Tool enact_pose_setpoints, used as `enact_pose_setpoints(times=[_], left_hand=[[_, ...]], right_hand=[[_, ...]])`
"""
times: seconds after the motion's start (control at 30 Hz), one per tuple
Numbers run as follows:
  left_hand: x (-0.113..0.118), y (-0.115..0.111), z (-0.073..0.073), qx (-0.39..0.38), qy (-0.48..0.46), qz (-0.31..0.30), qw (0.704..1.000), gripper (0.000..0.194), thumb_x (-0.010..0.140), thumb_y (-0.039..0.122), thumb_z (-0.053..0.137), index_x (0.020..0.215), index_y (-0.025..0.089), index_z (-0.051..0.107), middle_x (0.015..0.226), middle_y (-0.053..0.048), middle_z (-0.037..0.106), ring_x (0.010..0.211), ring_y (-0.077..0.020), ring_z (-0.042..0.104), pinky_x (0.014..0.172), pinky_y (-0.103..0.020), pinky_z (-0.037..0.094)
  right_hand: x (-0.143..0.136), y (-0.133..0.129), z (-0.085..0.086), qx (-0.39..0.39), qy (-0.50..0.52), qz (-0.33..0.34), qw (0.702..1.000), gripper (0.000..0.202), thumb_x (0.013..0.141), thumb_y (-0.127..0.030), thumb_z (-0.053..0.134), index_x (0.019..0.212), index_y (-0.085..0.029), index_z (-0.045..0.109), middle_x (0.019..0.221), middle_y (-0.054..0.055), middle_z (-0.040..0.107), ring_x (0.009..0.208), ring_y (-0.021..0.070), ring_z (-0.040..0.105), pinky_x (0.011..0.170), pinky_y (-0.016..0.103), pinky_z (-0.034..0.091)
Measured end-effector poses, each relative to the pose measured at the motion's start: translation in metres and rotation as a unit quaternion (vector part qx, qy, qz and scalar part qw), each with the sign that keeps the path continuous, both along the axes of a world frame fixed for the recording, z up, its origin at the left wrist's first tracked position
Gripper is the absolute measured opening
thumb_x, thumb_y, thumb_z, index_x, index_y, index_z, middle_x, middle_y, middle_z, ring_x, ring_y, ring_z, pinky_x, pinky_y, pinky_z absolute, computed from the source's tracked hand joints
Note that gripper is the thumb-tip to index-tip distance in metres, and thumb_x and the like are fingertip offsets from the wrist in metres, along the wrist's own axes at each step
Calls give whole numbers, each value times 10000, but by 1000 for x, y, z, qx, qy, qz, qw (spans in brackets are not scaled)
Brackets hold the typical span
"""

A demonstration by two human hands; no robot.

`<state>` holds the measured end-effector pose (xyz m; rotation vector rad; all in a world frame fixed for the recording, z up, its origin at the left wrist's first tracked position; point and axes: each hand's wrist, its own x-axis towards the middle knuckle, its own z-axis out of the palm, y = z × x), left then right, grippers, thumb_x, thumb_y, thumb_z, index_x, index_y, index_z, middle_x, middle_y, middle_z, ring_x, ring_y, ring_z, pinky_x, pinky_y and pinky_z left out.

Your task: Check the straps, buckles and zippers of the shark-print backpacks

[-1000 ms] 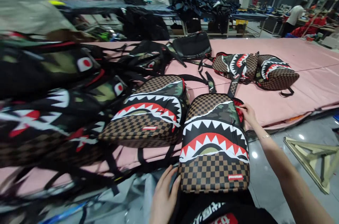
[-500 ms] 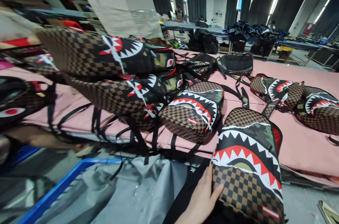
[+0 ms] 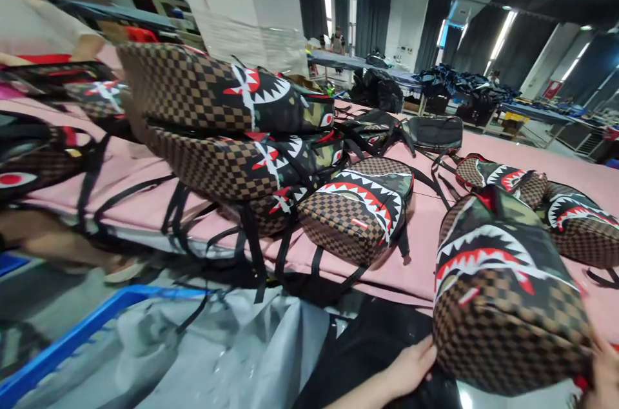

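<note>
A checkered backpack with a shark-mouth print is tilted with its base toward me, at the lower right. My left hand grips its lower left edge, the fingertips hidden behind it. On the base's right side is my right hand, blurred and partly cut off by the frame edge, closed on the bag. Another shark-print backpack lies on the pink table, left of the held one. Beside that bag, similar checkered backpacks are stacked, their black straps hanging over the table edge.
A blue crate with grey sheeting stands below the table. Two more shark-print bags lie at the right. Another person's arm reaches over bags at the far left, and a leg shows below. A white pillar rises behind.
The held backpack has turned and tipped, so its base now faces me. My right hand has come into view at its right side. The view has shifted somewhat.
</note>
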<state>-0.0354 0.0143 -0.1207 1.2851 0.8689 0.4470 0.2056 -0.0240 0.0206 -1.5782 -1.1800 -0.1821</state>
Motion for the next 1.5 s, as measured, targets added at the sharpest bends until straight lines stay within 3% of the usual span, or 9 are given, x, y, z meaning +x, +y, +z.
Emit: enact_pose_setpoints(times=[0.17, 0.37, 0.57, 0.73, 0.87, 1.03, 1.2, 1.33, 1.5], left_hand=[[-26, -17, -49, -87, 17, 20, 996, 543, 601, 611, 611, 913, 168, 646, 773, -52, 661, 791, -228, 614, 744, -365, 476], [-130, -2, -59, -203, -11, 322, 925, 583, 399, 576, 753, 772, 147, 626, 782, -70, 659, 658, -190, 636, 615, -303, 491], [-163, 37, 16, 83, 57, 389, 916, 554, 674, 603, 545, 981, 146, 604, 1072, -113, 632, 1009, -246, 584, 922, -370, 437], [-89, 82, 91, 323, 159, 199, 911, 617, 739, 465, 542, 1272, 177, 427, 1374, -133, 395, 1262, -259, 369, 1036, -399, 308], [-34, 92, 115, 358, 373, 150, 843, 598, 792, 407, 479, 1307, 121, 377, 1127, -201, 549, 1036, -331, 553, 861, -444, 419], [-21, 66, 67, 329, 304, 139, 883, 478, 847, 250, 351, 1304, 123, 407, 1104, -168, 603, 1002, -273, 582, 820, -366, 437], [-46, 50, 12, 172, 172, 336, 910, 417, 787, 302, 461, 1185, 222, 559, 1032, -61, 665, 939, -221, 600, 843, -344, 437], [-66, 66, 5, 63, -55, 492, 866, 314, 649, 236, 592, 944, 159, 666, 951, -64, 678, 919, -205, 598, 882, -338, 432], [-130, 93, 12, -8, -116, 585, 803, 198, 741, 189, 497, 889, 127, 613, 750, -58, 661, 768, -183, 612, 781, -382, 479]], right_hand=[[-59, 1, -21, -114, -135, 248, 953, 399, 824, -184, 416, 1185, -267, 565, 1140, 45, 613, 1009, 216, 601, 820, 339, 544], [-129, -3, -69, -155, -184, 336, 910, 575, 762, -75, 365, 1308, -242, 440, 1232, 27, 549, 1169, 185, 486, 927, 352, 482], [-145, -22, -94, -150, -194, 302, 921, 664, 738, -29, 314, 1359, -260, 356, 1324, 11, 455, 1246, 196, 392, 970, 411, 440], [-141, -33, -96, -142, -209, 280, 926, 653, 751, -25, 304, 1361, -253, 348, 1333, 24, 444, 1247, 203, 392, 965, 442, 439], [-121, -44, -96, -118, -210, 235, 942, 648, 753, -41, 310, 1356, -273, 355, 1302, 18, 480, 1204, 204, 448, 938, 448, 459], [-95, -53, -99, -151, -181, 172, 956, 642, 745, -38, 336, 1346, -261, 376, 1273, 22, 510, 1177, 209, 478, 938, 454, 457], [-120, -54, -104, -185, -217, 244, 927, 639, 702, 1, 318, 1290, -206, 456, 1277, 30, 507, 1190, 205, 465, 945, 442, 453], [-149, -55, -109, -180, -217, 279, 918, 631, 692, 10, 318, 1261, -205, 485, 1290, 31, 494, 1214, 203, 437, 965, 444, 431], [-150, -58, -114, -202, -219, 277, 913, 568, 728, 1, 309, 1222, -190, 515, 1293, 33, 494, 1207, 201, 445, 970, 437, 413]])
